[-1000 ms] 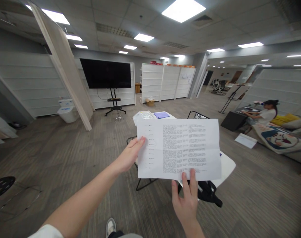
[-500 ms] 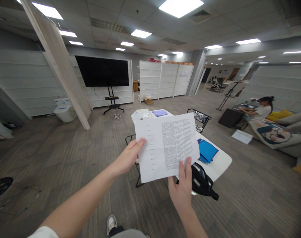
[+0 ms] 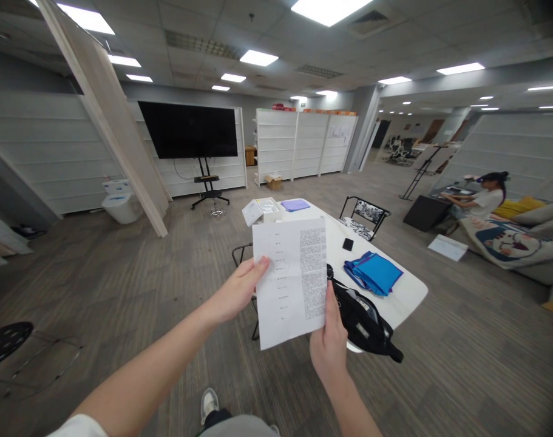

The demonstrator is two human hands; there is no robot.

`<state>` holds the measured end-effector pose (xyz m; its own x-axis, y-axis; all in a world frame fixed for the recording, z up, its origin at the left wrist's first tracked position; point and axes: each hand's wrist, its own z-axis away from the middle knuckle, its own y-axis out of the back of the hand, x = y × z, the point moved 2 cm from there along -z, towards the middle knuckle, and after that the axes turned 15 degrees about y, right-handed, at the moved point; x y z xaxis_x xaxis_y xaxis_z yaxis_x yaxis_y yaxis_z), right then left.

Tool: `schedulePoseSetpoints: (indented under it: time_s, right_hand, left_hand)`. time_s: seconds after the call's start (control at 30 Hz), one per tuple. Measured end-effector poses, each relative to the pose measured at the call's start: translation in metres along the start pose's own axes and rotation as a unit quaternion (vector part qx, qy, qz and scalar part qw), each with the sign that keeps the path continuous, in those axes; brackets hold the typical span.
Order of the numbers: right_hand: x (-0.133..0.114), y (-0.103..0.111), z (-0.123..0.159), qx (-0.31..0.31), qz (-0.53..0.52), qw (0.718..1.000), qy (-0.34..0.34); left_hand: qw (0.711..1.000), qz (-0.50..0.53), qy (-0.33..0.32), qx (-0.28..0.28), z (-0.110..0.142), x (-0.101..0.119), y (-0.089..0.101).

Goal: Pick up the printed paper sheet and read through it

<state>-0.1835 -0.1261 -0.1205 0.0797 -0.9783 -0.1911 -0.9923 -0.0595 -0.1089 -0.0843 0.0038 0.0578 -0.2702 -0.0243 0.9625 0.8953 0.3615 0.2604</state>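
Note:
A printed sheet of paper (image 3: 288, 285) is held up in front of me, its right part bent back out of sight. My left hand (image 3: 242, 285) is closed on the left edge, thumb on the front. At the lower right edge, my right hand (image 3: 329, 340) pinches the sheet, with its fingers partly hidden behind. A column of short lines runs down the paper's left side, one of them circled, and dense text fills the right. Just behind my right hand, a black waist bag (image 3: 365, 321) lies on the white table (image 3: 403, 309).
On the table are folded blue cloth bags (image 3: 376, 273), a black phone (image 3: 348, 244), a purple folder (image 3: 295, 205) and an open white box (image 3: 262, 210). A folding chair (image 3: 367, 217) stands behind it. Another person (image 3: 483, 197) sits at the right. A stool (image 3: 7, 346) is at left.
The sheet's right side has been folded back, so the paper looks narrower. My right hand has shifted from lying on its front to gripping the fold. The phone has come into view.

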Motion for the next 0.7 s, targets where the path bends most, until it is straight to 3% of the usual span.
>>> schedulePoseSetpoints:
  time_s: [0.23, 0.3, 0.37, 0.43, 0.53, 0.6, 0.7]
  right_hand:
    - [0.008, -0.001, 0.011, -0.012, -0.044, 0.999, -0.021]
    - [0.009, -0.003, 0.014, -0.015, -0.088, 0.994, -0.058]
    - [0.007, -0.006, 0.015, -0.003, -0.188, 0.972, -0.139]
    - [0.001, -0.009, 0.013, 0.019, -0.337, 0.907, -0.252]
    - [-0.009, -0.013, 0.009, 0.051, -0.489, 0.762, -0.421]
    - [-0.014, -0.012, 0.007, 0.06, -0.526, 0.7, -0.479]
    - [-0.016, -0.007, 0.006, 0.05, -0.573, 0.652, -0.494]
  left_hand:
    - [1.0, 0.002, -0.002, -0.004, -0.001, -0.005, 0.002]
    - [1.0, -0.018, -0.015, -0.014, 0.0, -0.004, 0.002]
    - [0.995, -0.06, -0.05, -0.055, 0.002, 0.0, -0.001]
    - [0.984, -0.098, -0.096, -0.116, 0.006, 0.004, -0.006]
    - [0.97, -0.126, -0.16, -0.135, 0.012, 0.007, -0.008]
    - [0.967, -0.128, -0.206, -0.072, 0.017, 0.004, -0.001]
    - [0.951, -0.079, -0.296, 0.041, 0.031, -0.004, 0.023]
